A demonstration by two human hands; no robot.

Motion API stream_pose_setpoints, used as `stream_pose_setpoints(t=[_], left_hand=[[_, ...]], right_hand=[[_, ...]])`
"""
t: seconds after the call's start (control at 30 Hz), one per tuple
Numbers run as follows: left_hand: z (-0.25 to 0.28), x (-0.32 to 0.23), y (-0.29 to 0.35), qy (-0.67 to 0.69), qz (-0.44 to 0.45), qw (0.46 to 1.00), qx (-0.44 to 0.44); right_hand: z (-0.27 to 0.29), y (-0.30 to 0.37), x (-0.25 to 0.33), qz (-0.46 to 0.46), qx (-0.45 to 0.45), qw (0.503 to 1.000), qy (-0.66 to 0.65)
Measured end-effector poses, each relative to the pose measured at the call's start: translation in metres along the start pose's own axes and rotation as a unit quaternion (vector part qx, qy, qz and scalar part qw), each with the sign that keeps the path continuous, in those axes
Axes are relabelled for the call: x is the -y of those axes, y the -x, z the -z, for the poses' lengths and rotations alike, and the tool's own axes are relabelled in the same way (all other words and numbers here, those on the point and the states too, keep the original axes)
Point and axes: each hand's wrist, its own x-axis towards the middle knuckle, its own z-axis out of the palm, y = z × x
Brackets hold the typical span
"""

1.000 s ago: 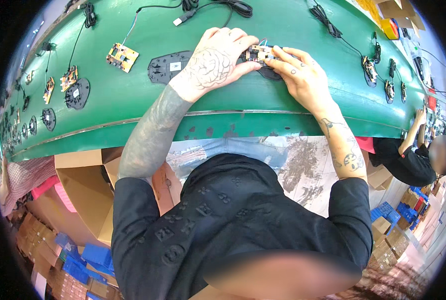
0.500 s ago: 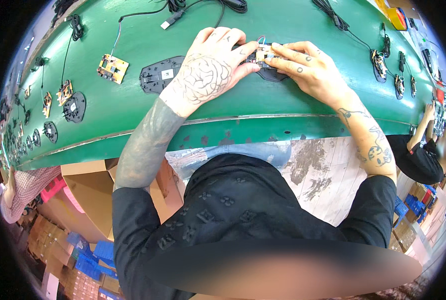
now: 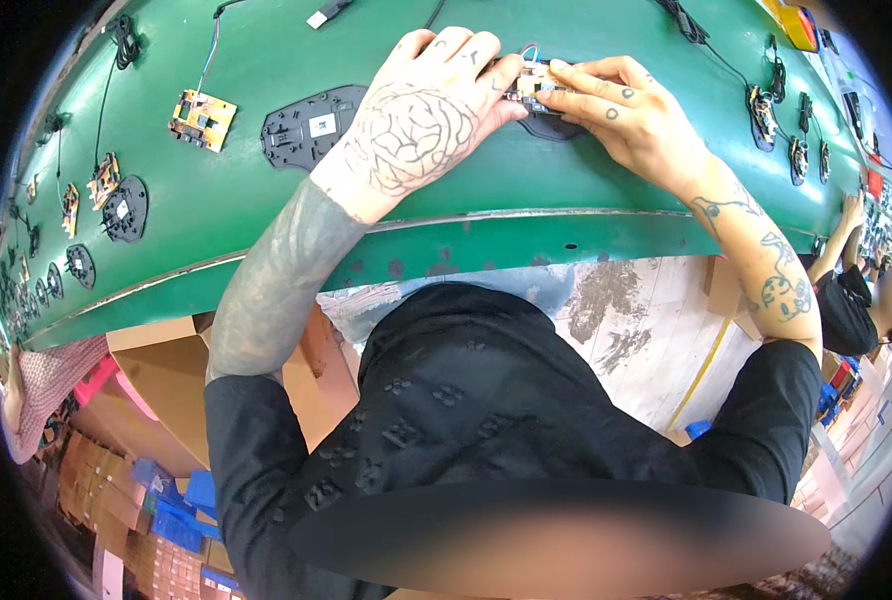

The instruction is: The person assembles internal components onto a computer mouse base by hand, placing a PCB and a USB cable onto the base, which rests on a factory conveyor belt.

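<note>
My left hand (image 3: 421, 120) and my right hand (image 3: 631, 110) meet over a small circuit board (image 3: 534, 82) with coloured wires. Fingers of both hands pinch the board from either side. It rests on a black plastic base plate (image 3: 556, 126), mostly hidden under my hands, on the green conveyor belt (image 3: 266, 220). A second black base plate (image 3: 311, 125) lies just left of my left hand, and a yellow circuit board (image 3: 202, 118) lies further left.
More black plates and boards (image 3: 116, 200) with cables line the belt to the left and right (image 3: 781, 125). Cardboard boxes (image 3: 166, 370) and blue crates (image 3: 181, 500) stand below. Another person's arm (image 3: 836, 240) reaches to the belt at right.
The view has shifted so my hands sit higher and nearer the top edge. Both hands stay closed around the small board on the plate.
</note>
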Motion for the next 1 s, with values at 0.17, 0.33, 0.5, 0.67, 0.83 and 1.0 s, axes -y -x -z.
stream_pose_setpoints(t=[0.17,0.33,0.5,0.67,0.83,1.0], left_hand=[[-0.003,0.005,0.0,-0.027,-0.022,0.998,-0.044],[0.019,0.006,-0.007,0.015,-0.024,0.999,0.029],[-0.005,0.01,0.004,0.019,-0.038,0.998,-0.047],[0.0,0.003,0.003,0.001,-0.002,0.999,-0.048],[0.029,-0.009,-0.013,0.052,0.025,0.998,0.035],[0.007,0.012,-0.001,0.032,0.002,0.999,-0.002]], right_hand=[[-0.001,-0.001,0.002,-0.026,0.025,0.999,0.023],[-0.002,-0.004,0.009,-0.027,0.055,0.996,0.062],[-0.014,0.008,0.014,-0.05,-0.035,0.995,0.073],[-0.006,-0.001,0.022,-0.051,-0.001,0.996,0.077],[-0.006,0.002,0.022,-0.064,-0.008,0.994,0.083],[-0.002,-0.006,0.014,-0.036,-0.01,0.995,0.091]])
